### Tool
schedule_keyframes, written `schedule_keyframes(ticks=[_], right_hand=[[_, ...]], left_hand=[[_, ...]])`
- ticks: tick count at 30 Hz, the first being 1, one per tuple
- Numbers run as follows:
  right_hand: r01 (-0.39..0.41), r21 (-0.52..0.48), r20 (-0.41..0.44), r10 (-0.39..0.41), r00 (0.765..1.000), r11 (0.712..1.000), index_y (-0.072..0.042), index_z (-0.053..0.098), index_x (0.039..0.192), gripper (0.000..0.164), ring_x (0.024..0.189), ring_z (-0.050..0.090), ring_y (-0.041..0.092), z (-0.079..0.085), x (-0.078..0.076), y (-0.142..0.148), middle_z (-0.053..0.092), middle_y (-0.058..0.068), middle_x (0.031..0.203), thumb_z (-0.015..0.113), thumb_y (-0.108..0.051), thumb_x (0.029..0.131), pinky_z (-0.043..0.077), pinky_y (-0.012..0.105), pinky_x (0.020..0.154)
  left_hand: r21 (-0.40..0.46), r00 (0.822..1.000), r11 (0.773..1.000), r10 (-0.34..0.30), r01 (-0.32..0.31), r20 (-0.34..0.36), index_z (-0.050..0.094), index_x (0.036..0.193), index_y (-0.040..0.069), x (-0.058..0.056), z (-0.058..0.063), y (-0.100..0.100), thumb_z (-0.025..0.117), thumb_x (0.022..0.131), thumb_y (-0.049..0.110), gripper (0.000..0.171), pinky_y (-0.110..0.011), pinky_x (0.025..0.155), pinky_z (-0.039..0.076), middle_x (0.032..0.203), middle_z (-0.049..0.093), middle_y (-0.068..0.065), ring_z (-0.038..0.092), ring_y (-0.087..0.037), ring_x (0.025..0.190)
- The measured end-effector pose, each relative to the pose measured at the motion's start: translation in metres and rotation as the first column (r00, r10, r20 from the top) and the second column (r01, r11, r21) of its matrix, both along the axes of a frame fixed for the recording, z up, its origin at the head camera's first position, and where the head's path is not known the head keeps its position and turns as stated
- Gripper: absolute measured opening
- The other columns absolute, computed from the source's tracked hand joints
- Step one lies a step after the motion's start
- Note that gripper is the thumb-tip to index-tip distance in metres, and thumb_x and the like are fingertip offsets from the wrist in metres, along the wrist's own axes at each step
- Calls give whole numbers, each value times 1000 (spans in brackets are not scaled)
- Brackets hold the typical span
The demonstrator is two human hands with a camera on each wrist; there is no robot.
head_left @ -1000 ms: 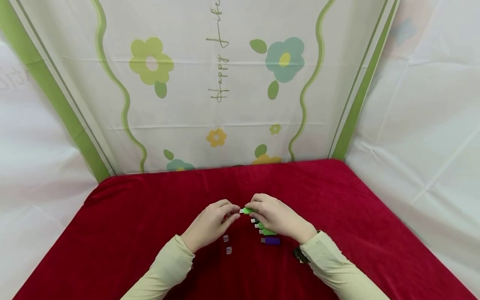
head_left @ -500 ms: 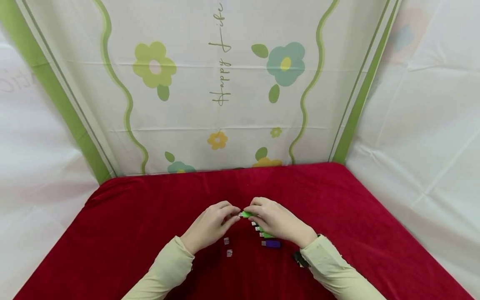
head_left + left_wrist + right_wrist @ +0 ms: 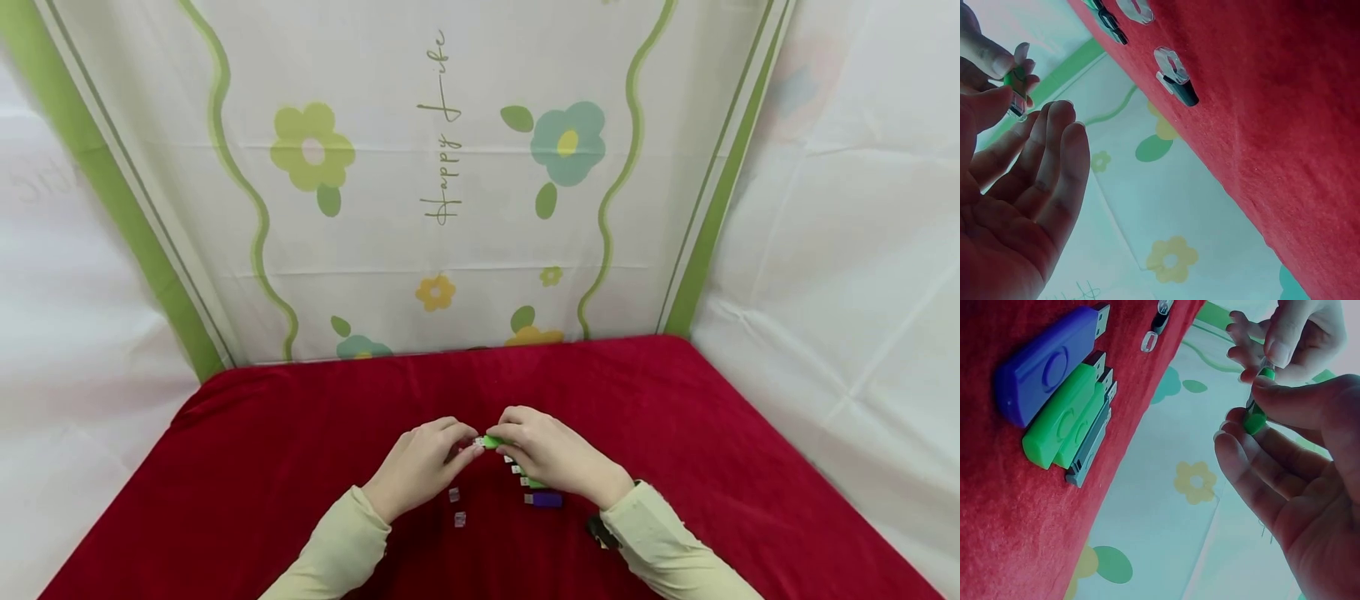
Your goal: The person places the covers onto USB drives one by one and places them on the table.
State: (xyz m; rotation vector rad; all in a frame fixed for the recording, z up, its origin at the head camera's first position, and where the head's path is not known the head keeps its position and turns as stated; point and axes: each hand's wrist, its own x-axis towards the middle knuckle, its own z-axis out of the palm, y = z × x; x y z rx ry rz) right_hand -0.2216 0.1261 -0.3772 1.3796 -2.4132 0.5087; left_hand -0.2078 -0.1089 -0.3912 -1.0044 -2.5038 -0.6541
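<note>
My right hand [image 3: 551,454] pinches a green USB stick [image 3: 1255,419] by its body, thumb on one side and fingers on the other. Its metal connector [image 3: 1017,103] points toward my left hand [image 3: 427,462]. Thumb and fingertips of that left hand pinch a small clear cap [image 3: 1022,117] at the connector's end; its other fingers stretch out fairly straight. Below the right hand lies a row of USB sticks: a purple one [image 3: 1050,365], a green one [image 3: 1063,415] beside it, another green one [image 3: 1080,434] and a dark grey one [image 3: 1090,447].
Two small clear pieces [image 3: 453,494] [image 3: 460,519] lie on the red cloth [image 3: 300,433] near the left wrist. A ring-ended clear piece with a black part [image 3: 1182,89] shows in the left wrist view. White floral fabric walls [image 3: 480,183] surround the table.
The hands have drawn slightly closer, and the green stick's connector end now sits between the left fingertips. The whole head view has shifted downward. The row of sticks stays put.
</note>
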Motion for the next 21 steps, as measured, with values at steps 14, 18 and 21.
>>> schedule_keyframes(ticks=[14,18,21], right_hand=[[-8,-20,-47,7,999,1000,-8,72,108,20,84,54,5,3,3,0,59,-3,97,73,-4,89,45,12,73],[-17,-25,-56,16,998,1000,-7,72,106,19,85,54,6,2,2,0,59,-3,97,74,-4,88,45,13,74],[-24,-30,-71,22,997,999,-7,71,105,18,86,54,8,2,1,-1,59,-2,97,74,-3,87,45,13,76]], left_hand=[[-2,1000,1000,16,-16,14,72,103,12,-1,1,-3,71,93,31,22,-20,62,50,92,66,3,64,-9,75],[-4,1000,1000,-2,2,15,73,103,12,0,3,-3,72,92,28,20,-20,63,51,93,67,2,62,-9,73],[-15,1000,1000,-16,15,-12,74,102,12,0,4,-3,74,90,25,18,-19,64,51,92,67,4,60,-7,72]])
